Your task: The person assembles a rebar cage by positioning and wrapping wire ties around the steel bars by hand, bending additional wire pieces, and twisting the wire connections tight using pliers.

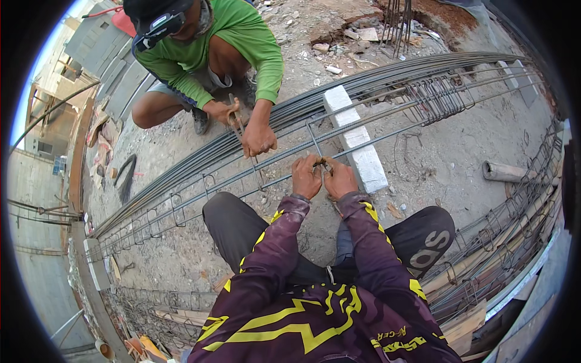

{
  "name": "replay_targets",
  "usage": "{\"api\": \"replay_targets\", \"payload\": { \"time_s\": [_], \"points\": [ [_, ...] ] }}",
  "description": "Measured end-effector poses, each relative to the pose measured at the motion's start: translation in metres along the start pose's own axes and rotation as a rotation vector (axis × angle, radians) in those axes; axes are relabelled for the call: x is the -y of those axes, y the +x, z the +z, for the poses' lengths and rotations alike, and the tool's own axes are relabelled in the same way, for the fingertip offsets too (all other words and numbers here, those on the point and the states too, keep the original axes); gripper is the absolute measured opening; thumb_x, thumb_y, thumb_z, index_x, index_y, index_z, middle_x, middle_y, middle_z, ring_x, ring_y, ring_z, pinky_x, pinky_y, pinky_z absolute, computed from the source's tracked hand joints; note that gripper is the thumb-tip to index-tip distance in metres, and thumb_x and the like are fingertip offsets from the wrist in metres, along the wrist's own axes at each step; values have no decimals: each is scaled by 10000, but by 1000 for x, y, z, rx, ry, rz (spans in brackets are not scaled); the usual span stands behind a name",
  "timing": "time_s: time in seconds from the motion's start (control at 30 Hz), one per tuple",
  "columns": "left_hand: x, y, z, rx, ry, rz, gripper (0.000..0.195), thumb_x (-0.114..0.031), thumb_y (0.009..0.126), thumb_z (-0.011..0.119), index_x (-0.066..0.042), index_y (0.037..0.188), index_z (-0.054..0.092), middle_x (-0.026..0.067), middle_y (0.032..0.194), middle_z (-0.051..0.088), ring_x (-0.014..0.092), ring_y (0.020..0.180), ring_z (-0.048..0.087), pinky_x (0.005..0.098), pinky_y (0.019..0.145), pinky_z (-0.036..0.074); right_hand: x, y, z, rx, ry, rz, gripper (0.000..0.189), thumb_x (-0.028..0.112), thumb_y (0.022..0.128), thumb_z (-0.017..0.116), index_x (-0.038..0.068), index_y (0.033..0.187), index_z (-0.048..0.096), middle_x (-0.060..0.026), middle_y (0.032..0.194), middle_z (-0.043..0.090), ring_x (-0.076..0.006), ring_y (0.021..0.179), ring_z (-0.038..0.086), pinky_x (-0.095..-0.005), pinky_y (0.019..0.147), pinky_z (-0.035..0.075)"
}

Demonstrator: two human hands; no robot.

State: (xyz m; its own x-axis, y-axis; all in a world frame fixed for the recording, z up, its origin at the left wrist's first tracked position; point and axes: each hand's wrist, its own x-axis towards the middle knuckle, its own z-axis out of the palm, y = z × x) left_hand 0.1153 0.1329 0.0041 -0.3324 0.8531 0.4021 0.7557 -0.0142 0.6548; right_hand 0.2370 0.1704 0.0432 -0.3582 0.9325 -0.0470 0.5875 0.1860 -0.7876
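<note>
My left hand (pixel 307 176) and my right hand (pixel 339 177) meet at the near steel bar (pixel 281 179) of a long rebar cage. Their fingertips come together at the lower corner of a steel stirrup (pixel 314 138). What the fingers pinch there is too small and hidden to tell. Another stirrup (pixel 258 172) crosses the bars to the left, near a co-worker's hands. A white block (pixel 356 136) lies under the bars just right of my hands. Bunched stirrups (pixel 438 100) hang on the bars farther right.
A co-worker in a green shirt (pixel 245 50) squats across the cage, holding a metal hand tool (pixel 236 122). Loose rebar (pixel 190 165) lies in a long bundle behind the cage. Finished cages (pixel 490 254) and a pipe (pixel 508 172) lie at right. Upright bars (pixel 397 27) stand near rubble.
</note>
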Motion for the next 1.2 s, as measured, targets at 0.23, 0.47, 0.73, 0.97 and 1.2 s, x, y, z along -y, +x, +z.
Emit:
{"api": "replay_targets", "payload": {
  "time_s": [0.23,0.47,0.73,0.97,1.2],
  "points": [
    [-15,2,-9,-104,171,25,223,-53,699,635,-86,909,568,100,894,608,333,935,553,437,938,371,10,39,-2,174,-121,-46,378,160,691,616,94,1056,690,-239,754,641,-361,763,650,-394,732,505],
    [-7,-10,11,-192,47,115,158,-69,712,641,-91,842,555,61,810,570,277,847,555,401,797,403,12,61,-28,406,-342,-176,290,197,670,660,51,913,721,-225,868,666,-344,871,662,-359,805,514],
    [-16,-14,2,-240,11,32,154,-81,727,658,-107,854,575,34,817,591,231,841,590,376,831,386,8,98,-27,454,-459,-339,166,159,655,723,25,750,693,-160,771,677,-314,743,658,-381,714,516],
    [-21,-1,11,-252,-2,-63,115,-101,761,618,-110,863,565,31,821,587,231,855,588,402,873,351,-3,111,-30,300,-527,-771,136,222,681,718,94,725,710,-129,805,632,-328,837,601,-433,763,443],
    [-18,-10,18,-250,-1,-133,106,-101,765,604,-97,856,549,52,846,587,248,883,578,406,877,338,-26,87,-14,334,-668,-642,177,149,726,649,67,874,700,-99,909,692,-311,808,641,-409,822,422]
  ]
}}
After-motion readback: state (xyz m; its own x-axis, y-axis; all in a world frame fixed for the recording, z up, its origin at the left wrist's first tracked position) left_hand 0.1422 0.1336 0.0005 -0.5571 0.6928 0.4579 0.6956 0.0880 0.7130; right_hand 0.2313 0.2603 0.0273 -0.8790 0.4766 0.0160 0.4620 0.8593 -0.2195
